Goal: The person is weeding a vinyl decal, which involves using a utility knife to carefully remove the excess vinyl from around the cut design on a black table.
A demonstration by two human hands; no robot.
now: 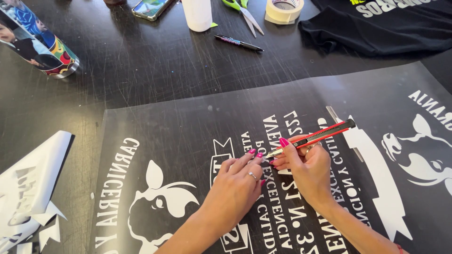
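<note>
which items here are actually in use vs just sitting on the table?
In use:
- red and black utility knife, held in right hand
- dark transfer sheet with white lettering, pressed flat by left hand

Lying about:
- green-handled scissors
- cream tape roll
- black marker pen
- smartphone
- black printed T-shirt
- picture-printed tumbler
- peeled white scraps

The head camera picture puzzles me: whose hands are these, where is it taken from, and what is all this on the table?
No machine here: a person wears a camera on the head, looking down at their own hands. The right hand holds a red utility knife like a pen, tip down on a dark printed film sheet. The left hand presses the sheet beside the blade. Farther off on the black table lie scissors, a marker, a tape roll, a phone and a black shirt.
</note>
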